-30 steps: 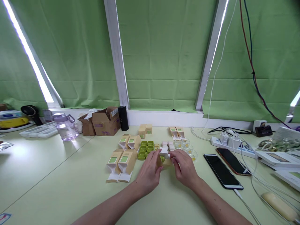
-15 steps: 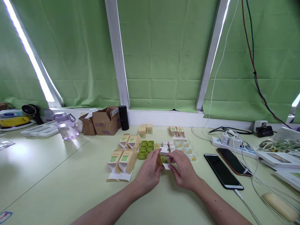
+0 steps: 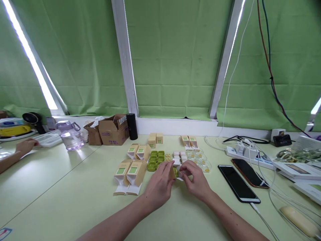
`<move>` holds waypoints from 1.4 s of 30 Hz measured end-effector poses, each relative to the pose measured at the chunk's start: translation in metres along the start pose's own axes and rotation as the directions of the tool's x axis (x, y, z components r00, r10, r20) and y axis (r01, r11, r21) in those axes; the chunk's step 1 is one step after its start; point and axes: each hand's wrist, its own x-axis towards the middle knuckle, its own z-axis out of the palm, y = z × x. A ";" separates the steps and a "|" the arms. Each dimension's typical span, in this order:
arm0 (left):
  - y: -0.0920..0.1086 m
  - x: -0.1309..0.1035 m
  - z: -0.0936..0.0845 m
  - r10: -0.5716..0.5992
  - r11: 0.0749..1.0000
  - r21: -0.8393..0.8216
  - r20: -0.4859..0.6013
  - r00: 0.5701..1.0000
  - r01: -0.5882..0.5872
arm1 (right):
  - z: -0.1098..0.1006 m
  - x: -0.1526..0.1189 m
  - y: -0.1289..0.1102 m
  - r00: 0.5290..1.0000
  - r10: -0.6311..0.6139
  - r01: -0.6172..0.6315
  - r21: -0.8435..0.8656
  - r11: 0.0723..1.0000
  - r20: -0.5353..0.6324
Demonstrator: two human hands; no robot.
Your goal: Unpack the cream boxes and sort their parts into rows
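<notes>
Between my hands is a small brown cardboard box with white flaps, its open end facing right. My left hand (image 3: 160, 182) is closed around the box's left side. The fingers of my right hand (image 3: 194, 177) are pinched at a flap by the open end. A bit of green shows at the opening. Beyond my left hand sit several green square cups (image 3: 153, 159) and small yellow pieces (image 3: 168, 156). Farther right are white-pink blocks (image 3: 176, 153) and clear cups (image 3: 200, 157). Several open brown boxes (image 3: 134, 170) with green labels stand to the left.
Two phones (image 3: 239, 184) and a power strip (image 3: 253, 159) with white cables lie at right. A purple bottle (image 3: 71, 137), a carton (image 3: 114, 130) and a black cylinder (image 3: 131, 126) stand at back left. Another person's hand (image 3: 27, 145) touches a white tray (image 3: 50, 138).
My right fingers have shifted slightly at the flap, and less of the lower white flap shows. Another person's hand has come in at the far left.
</notes>
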 end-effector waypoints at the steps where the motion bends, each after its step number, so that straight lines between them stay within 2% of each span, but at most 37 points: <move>1: 0.001 0.000 -0.001 0.015 1.000 0.026 0.004 1.000 -0.015 | 0.002 0.000 0.000 0.999 0.039 -0.039 0.010 0.999 -0.001; 8: 0.004 -0.001 0.002 0.089 0.977 0.191 0.046 0.995 -0.096 | 0.022 -0.002 0.006 0.988 0.150 -0.150 0.006 0.989 -0.033; 15: 0.002 0.003 -0.001 0.096 0.966 0.241 0.003 0.995 -0.094 | 0.021 0.001 0.012 0.967 0.227 -0.199 0.220 0.955 -0.112; 19: 0.002 0.004 -0.006 0.093 0.960 0.268 -0.016 0.996 -0.086 | 0.020 0.000 0.012 0.939 0.328 -0.260 0.414 0.872 -0.102; 23: 0.001 0.005 -0.007 0.089 0.956 0.284 -0.033 0.996 -0.076 | 0.022 0.000 0.017 0.906 0.416 -0.313 0.538 0.783 -0.078; 30: 0.001 0.006 -0.009 0.114 0.945 0.315 -0.054 0.992 -0.091 | 0.011 0.005 0.008 0.875 0.470 -0.264 0.696 0.668 -0.120; 33: 0.001 0.006 -0.009 0.117 0.935 0.341 -0.051 0.992 -0.093 | 0.004 0.007 0.001 0.879 0.473 -0.275 0.760 0.589 -0.048; 36: 0.001 0.007 -0.008 0.150 0.915 0.386 -0.052 0.987 -0.119 | 0.003 0.008 -0.003 0.883 0.452 -0.363 0.795 0.486 0.127; 38: 0.001 0.007 -0.008 0.193 0.895 0.416 -0.044 0.980 -0.158 | 0.006 0.007 -0.005 0.867 0.434 -0.438 0.787 0.434 0.244; 42: 0.002 0.008 -0.009 0.277 0.860 0.444 0.011 0.961 -0.252 | 0.014 0.004 -0.009 0.850 0.385 -0.516 0.718 0.467 0.360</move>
